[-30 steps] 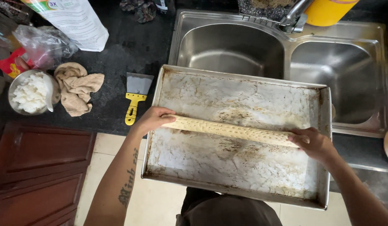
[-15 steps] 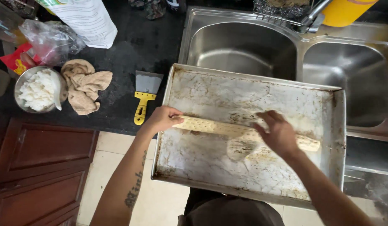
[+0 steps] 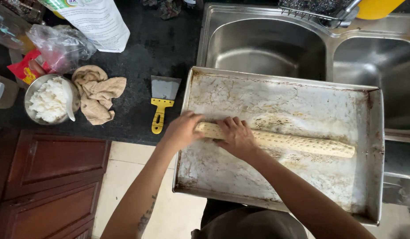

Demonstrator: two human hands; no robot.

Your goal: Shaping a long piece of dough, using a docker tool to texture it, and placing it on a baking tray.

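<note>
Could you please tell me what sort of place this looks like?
Most likely a home kitchen: a stainless steel double sink set in a black stone counter, and a large floured metal baking tray.

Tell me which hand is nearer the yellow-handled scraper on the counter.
Left. The left hand grips the dough roll's end at the tray's near-left edge, just right of the scraper. The right hand rests farther right on the roll.

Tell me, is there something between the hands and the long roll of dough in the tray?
Nothing visible. The left hand and the right hand both rest directly on the left end of the dough roll, which lies in the metal tray.
</note>
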